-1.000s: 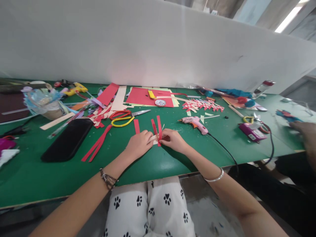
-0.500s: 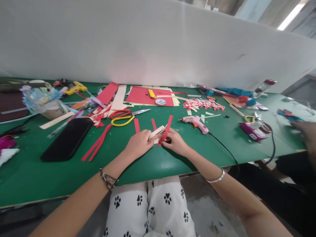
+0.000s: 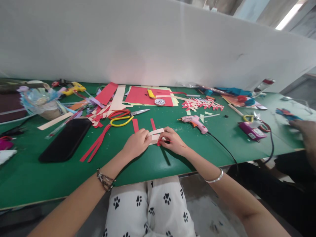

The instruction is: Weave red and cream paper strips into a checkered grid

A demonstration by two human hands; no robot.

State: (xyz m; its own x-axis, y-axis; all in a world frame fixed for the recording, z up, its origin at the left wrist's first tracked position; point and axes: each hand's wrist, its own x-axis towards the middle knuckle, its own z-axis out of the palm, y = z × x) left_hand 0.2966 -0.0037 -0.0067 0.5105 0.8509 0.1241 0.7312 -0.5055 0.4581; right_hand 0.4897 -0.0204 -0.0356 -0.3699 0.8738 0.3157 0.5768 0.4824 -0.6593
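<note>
My left hand (image 3: 136,143) and my right hand (image 3: 173,141) meet over the green table (image 3: 148,164) near its front edge. Between them lies a small crossing of cream paper strips (image 3: 155,132) and red paper strips (image 3: 153,124). The left hand's fingers pinch the cream strip's left end. With its fingers curled, my right hand holds a red strip that now points back over the hand, seen edge-on as a thin line. Another short red strip (image 3: 135,125) lies just beyond the left hand.
Red-and-yellow scissors (image 3: 122,117), a pink glue gun (image 3: 195,122) with its black cord, a black phone (image 3: 65,139), long red strips (image 3: 95,144), red sheets (image 3: 144,95), a woven red-cream piece (image 3: 202,104). Another person's hand (image 3: 304,131) works at far right. White wall behind.
The red strip in my right hand swung from upright, tilted right, then folded back toward me. A cream strip now lies across the top between both hands.
</note>
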